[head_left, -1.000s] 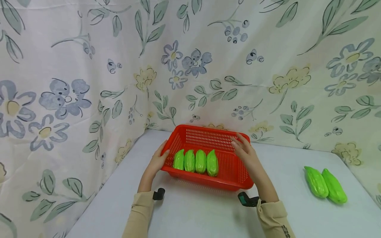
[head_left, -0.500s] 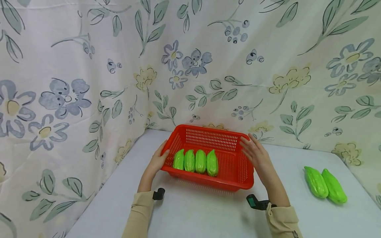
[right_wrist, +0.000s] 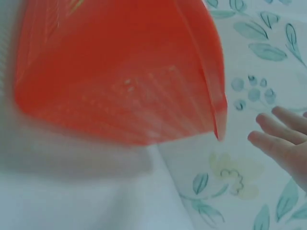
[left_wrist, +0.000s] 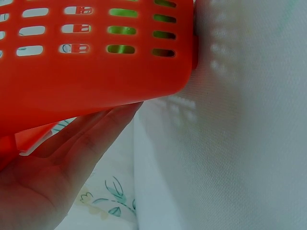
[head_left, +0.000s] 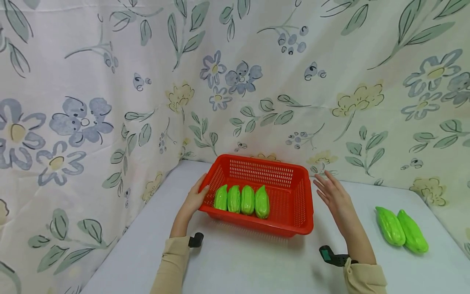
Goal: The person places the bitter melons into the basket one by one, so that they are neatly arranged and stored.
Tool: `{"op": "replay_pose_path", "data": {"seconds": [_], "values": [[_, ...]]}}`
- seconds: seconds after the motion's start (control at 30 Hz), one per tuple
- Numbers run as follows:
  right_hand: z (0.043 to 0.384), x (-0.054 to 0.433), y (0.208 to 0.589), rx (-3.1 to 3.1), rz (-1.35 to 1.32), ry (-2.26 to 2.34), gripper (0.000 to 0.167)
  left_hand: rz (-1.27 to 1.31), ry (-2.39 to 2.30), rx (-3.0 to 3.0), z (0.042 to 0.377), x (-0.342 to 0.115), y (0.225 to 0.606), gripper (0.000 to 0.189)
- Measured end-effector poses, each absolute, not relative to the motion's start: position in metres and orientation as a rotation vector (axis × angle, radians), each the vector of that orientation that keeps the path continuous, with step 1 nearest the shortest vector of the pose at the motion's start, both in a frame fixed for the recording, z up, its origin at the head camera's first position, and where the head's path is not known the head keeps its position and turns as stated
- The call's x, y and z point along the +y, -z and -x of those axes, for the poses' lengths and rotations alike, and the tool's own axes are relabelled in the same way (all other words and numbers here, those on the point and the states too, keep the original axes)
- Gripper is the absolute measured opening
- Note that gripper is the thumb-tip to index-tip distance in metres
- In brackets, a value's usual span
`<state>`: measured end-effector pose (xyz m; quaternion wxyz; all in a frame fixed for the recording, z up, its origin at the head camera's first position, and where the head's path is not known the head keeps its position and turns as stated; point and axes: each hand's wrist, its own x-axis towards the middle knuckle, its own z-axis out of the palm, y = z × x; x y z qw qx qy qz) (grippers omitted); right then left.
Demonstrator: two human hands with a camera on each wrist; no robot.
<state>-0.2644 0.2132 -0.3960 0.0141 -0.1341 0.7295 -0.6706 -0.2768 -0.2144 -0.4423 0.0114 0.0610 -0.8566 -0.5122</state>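
Note:
A red plastic basket (head_left: 280, 204) with slotted walls stands on the white table. Several glossy green pointed vegetables (head_left: 247, 200) lie side by side in its left half; their exact kind is unclear. My left hand (head_left: 193, 199) holds the basket's left rim, thumb over the edge. In the left wrist view, that hand's fingers (left_wrist: 91, 139) lie along the outside, beneath the rim. My right hand (head_left: 335, 196) hovers just right of the basket, apart from it, fingers spread and holding nothing. The right wrist view has its fingertips (right_wrist: 268, 139) beside the basket's end wall (right_wrist: 139, 91).
Two more green vegetables (head_left: 391, 226) lie together on the table (head_left: 249, 265) at the right. A floral curtain (head_left: 257, 81) hangs behind the table and along its left side, close to the basket's back. Each wrist wears a black camera mount (head_left: 332, 256).
My right hand has moved from over the basket's right end out to the right, away from the rim. My left hand, the basket and the green vegetables stay in place.

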Motion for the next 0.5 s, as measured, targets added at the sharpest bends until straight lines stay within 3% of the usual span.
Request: {"op": "replay_pose_path", "data": {"seconds": [0.5], "values": [[0.261, 0.262, 0.413, 2.21, 0.397, 2.184, 0.064, -0.186, 1.597, -2.669, 0.277, -0.216, 0.445, 0.057]]}}
